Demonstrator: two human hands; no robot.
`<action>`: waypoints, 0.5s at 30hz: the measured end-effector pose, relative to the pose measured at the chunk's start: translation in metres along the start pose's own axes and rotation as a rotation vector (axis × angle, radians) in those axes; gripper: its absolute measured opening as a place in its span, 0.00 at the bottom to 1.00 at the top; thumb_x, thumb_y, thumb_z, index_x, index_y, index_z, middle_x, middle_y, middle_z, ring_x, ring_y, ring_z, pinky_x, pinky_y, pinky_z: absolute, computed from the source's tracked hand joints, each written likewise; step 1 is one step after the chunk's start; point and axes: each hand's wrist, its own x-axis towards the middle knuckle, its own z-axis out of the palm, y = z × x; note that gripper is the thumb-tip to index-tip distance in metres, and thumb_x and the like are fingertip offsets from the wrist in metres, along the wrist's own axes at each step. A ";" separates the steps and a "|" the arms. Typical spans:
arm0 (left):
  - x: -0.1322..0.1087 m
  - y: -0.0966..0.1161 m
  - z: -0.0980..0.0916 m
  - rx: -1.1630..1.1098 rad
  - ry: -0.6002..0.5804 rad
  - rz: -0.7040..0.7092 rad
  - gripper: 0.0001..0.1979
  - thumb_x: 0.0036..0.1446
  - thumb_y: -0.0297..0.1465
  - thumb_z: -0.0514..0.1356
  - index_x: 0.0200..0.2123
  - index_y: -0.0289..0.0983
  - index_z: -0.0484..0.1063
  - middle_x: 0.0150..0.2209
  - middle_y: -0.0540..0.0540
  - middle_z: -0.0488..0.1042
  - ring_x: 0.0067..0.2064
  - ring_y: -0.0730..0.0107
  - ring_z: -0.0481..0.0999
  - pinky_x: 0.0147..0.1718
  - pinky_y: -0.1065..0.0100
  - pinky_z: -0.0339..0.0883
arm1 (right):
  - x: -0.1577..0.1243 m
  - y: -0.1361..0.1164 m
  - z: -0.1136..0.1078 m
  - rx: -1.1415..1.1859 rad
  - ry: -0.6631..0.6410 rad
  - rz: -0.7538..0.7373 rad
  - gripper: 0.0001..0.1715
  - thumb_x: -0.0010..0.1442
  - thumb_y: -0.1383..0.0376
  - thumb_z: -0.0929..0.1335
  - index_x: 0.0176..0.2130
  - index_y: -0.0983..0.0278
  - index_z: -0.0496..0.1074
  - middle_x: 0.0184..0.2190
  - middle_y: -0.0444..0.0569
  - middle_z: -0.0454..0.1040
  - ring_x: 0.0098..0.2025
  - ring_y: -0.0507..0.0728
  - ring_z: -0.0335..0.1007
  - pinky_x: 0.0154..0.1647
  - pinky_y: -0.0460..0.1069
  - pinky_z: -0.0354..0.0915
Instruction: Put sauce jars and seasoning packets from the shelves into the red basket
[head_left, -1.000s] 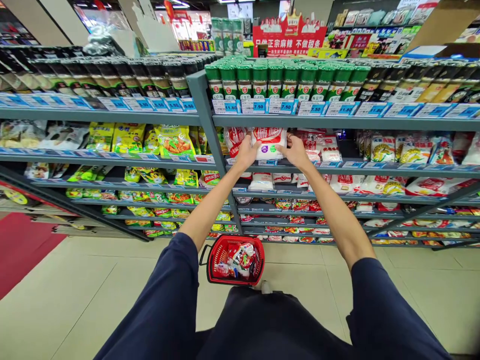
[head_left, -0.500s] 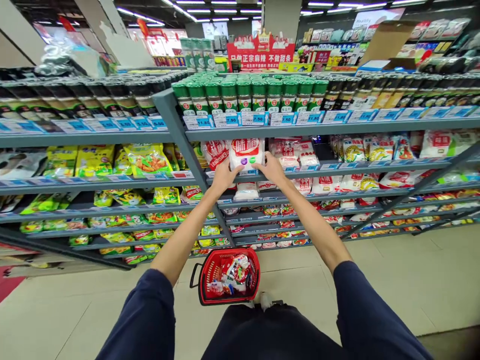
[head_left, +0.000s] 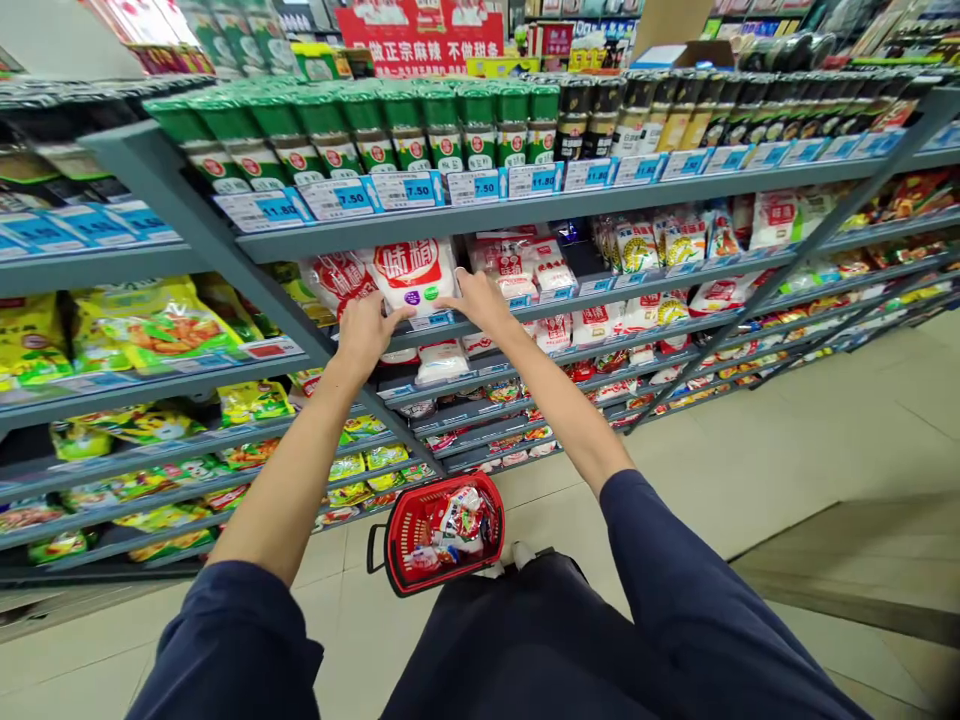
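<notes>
A white bag with a red oval label [head_left: 409, 270] stands upright at the front of the second shelf. My left hand [head_left: 365, 330] grips its lower left side, thumb across the front. On its right side, my right hand [head_left: 480, 300] holds the bag with the thumb on the front near a green dot. A red and white bag [head_left: 335, 283] leans just left of it, beside my left fingers. More red and white bags [head_left: 517, 265] lie to the right of my right hand.
A red basket [head_left: 392, 540] with several packets sits on the floor near my feet. Green-capped jars [head_left: 442, 125] line the shelf above. A grey shelf post [head_left: 202, 235] slants left of my hands. Yellow packets [head_left: 172, 325] fill the left shelf.
The view has turned to the right and come closer to the shelf, so the shelf, bag and hands appear further left. Both hands remain on the same white bag.
</notes>
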 end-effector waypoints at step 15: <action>0.021 -0.027 -0.002 -0.449 -0.285 -0.070 0.26 0.50 0.35 0.68 0.53 0.36 0.73 0.51 0.42 0.83 0.46 0.64 0.82 0.46 0.66 0.75 | 0.017 0.032 -0.011 0.513 -0.355 -0.025 0.19 0.54 0.62 0.78 0.29 0.64 0.65 0.21 0.39 0.74 0.29 0.52 0.72 0.31 0.45 0.66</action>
